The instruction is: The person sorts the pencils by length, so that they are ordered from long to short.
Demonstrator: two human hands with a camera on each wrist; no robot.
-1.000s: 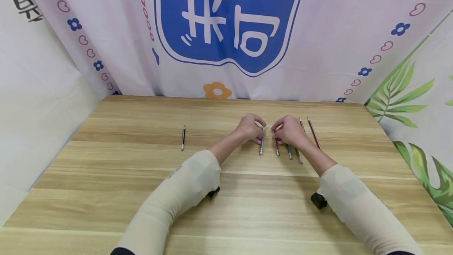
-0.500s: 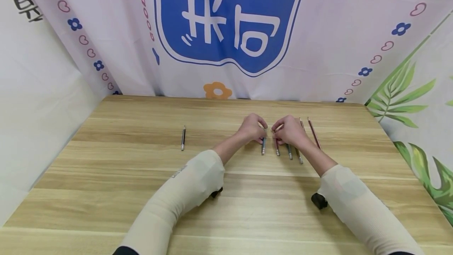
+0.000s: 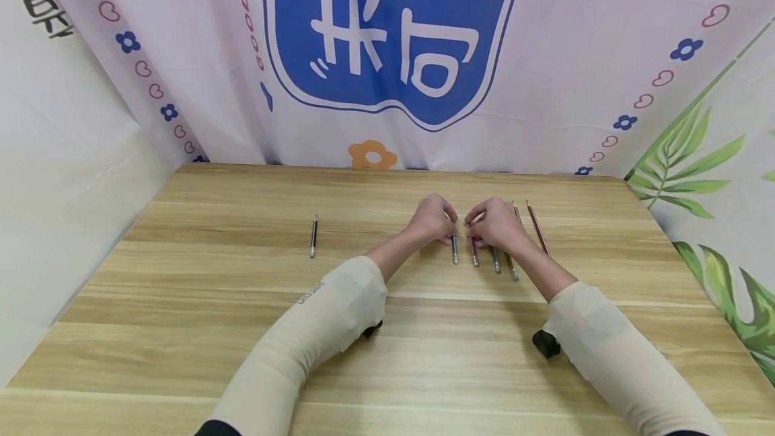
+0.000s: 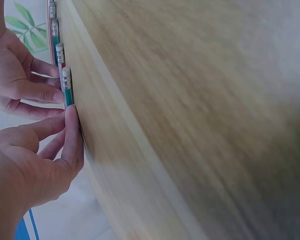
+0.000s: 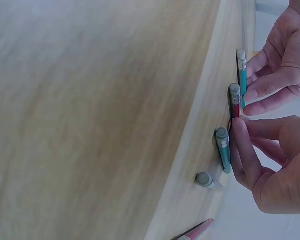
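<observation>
My left hand (image 3: 431,219) pinches a teal pencil (image 3: 455,254) between thumb and fingers; its eraser end points toward me and it lies on the wooden table. Close beside it, my right hand (image 3: 493,222) pinches a red pencil (image 3: 474,253), also eraser end toward me. A narrow gap separates the two pencils. In the right wrist view a second teal pencil (image 5: 223,150) lies just past the red one, followed by another pencil whose eraser (image 5: 204,179) faces the camera. My hands hide the upper parts of the pencils in the head view.
Farther right lies a longer dark red pencil (image 3: 537,227), slanted. A black pencil (image 3: 313,235) lies alone on the left part of the table (image 3: 181,301). Behind the table's far edge hangs a printed white curtain (image 3: 545,86).
My left hand has slid slightly right, bringing the teal pencil closer to the red one and turning its eraser end a little rightward. My right hand has stayed in place.
</observation>
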